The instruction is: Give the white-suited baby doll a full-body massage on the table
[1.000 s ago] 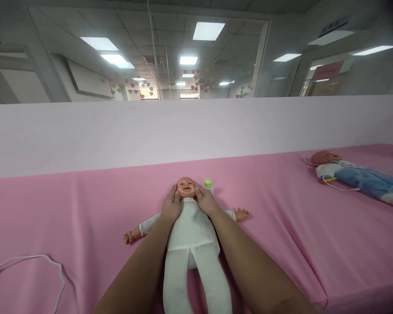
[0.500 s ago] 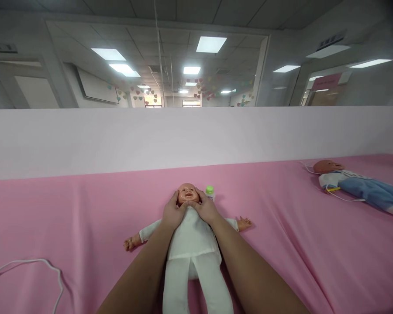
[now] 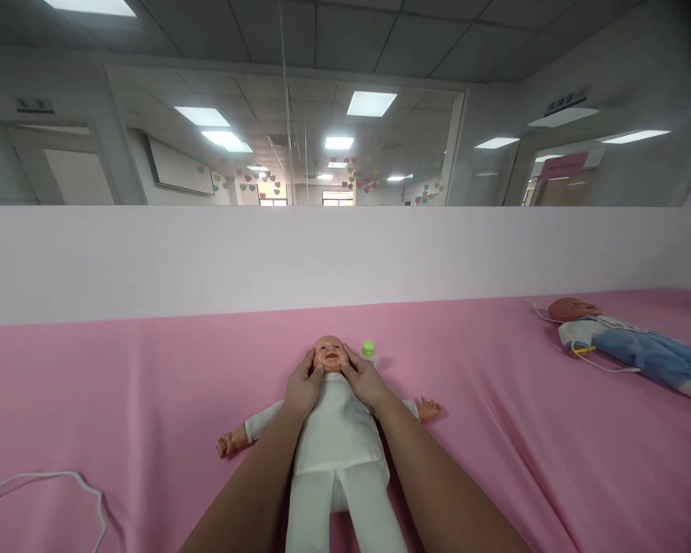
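A baby doll (image 3: 341, 430) in white clothes lies face up, its arms spread to the sides and its legs toward me. My left hand (image 3: 302, 385) cups the left side of its head, with the thumb by the cheek near the jaw. On the other side, my right hand (image 3: 364, 378) holds the head the same way, its thumb by the mouth corner. The fingers of both hands curve around behind the cheeks and are partly hidden. Just beyond my right hand stands a small bottle with a green cap (image 3: 368, 349).
Pink cloth (image 3: 166, 399) covers the surface. At the right lies a second doll (image 3: 639, 346) in blue and white, with a thin white tube or cord by it. A white cable (image 3: 51, 475) rests at the lower left. Behind runs a low white wall (image 3: 299, 257) below glass.
My thumbs have moved apart, from under the doll's chin up to its cheeks. The camera has tilted up slightly, so everything appears lower.
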The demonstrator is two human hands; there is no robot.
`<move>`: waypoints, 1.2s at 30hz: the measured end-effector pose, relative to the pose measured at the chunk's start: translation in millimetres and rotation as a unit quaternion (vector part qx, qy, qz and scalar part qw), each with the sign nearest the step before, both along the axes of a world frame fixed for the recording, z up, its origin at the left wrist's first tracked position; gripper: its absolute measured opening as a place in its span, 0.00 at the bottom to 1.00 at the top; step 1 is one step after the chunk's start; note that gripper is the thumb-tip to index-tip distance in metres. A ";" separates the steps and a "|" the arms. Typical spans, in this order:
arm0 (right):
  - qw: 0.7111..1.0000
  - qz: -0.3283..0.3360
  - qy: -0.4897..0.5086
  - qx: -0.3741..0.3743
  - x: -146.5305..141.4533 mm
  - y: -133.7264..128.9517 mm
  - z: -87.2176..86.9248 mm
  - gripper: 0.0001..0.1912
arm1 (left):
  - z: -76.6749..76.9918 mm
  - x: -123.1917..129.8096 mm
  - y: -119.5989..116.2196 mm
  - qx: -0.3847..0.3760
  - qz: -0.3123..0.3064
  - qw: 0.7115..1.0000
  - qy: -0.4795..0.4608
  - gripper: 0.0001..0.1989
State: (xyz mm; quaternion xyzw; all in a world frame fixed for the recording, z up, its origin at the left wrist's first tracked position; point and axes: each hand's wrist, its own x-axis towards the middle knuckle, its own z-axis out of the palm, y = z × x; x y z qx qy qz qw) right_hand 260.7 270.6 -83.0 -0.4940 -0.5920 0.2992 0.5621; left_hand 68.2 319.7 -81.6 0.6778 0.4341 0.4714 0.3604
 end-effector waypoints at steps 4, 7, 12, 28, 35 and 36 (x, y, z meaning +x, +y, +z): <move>1.000 -0.003 -0.001 0.009 -1.6 1.9 -1.4 0.38 | 3.2 -2.8 -0.9 -0.011 0.001 1.000 0.003 0.30; 1.000 -0.003 0.016 0.015 -2.1 4.8 -3.9 0.39 | 0.9 -4.3 1.0 -0.008 0.000 1.000 0.001 0.30; 0.999 -0.011 0.038 0.024 -3.6 11.0 -9.8 0.40 | -8.2 -4.4 8.0 -0.007 -0.003 1.000 -0.026 0.31; 0.998 -0.007 0.049 0.031 -3.2 16.8 -14.3 0.38 | -5.5 -4.2 7.2 -0.004 0.001 1.000 -0.027 0.31; 0.998 -0.027 0.055 0.031 -1.1 18.1 -19.0 0.38 | -4.6 -1.4 5.6 -0.011 -0.004 0.998 -0.064 0.32; 0.998 -0.029 0.055 0.031 -0.8 17.9 -19.0 0.38 | -4.2 -0.9 5.0 -0.010 -0.005 0.997 -0.071 0.31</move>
